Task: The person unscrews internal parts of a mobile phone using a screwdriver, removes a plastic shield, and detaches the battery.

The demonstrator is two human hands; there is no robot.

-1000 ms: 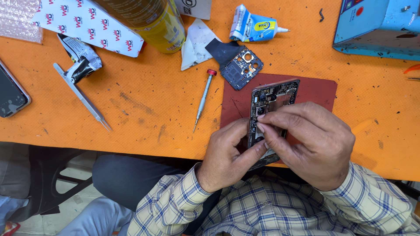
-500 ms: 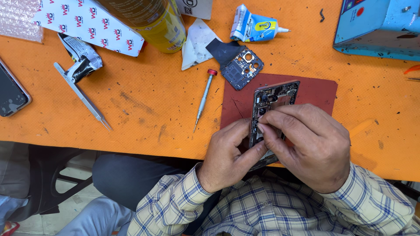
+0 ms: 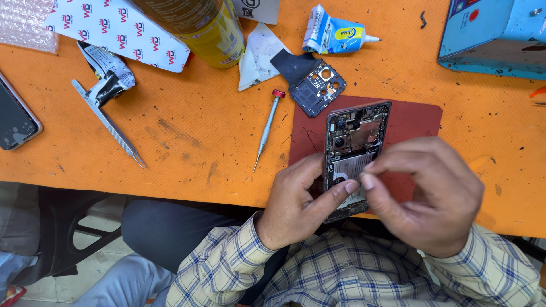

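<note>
An opened phone (image 3: pixel 355 136) with its back off lies on a dark red mat (image 3: pixel 418 122), circuit board and battery showing. My left hand (image 3: pixel 298 204) grips the phone's lower left edge, thumb laid across the battery. My right hand (image 3: pixel 426 193) hovers over the phone's lower right part, thumb and forefinger pinched together at the battery; whether something tiny sits between them I cannot tell. A small screwdriver (image 3: pixel 267 129) with a red cap lies just left of the mat. A detached black inner cover (image 3: pixel 313 85) rests above the mat.
On the orange table (image 3: pixel 187 136) lie metal tweezers (image 3: pixel 108 124), a glue tube (image 3: pixel 335 35), a yellow can (image 3: pixel 207 28), a patterned white packet (image 3: pixel 114 31), another phone (image 3: pixel 14 119) at the left edge and a blue box (image 3: pixel 495 34) at the back right.
My right hand has lifted a little and shifted right, uncovering more of the phone's battery. My left hand keeps its hold on the phone.
</note>
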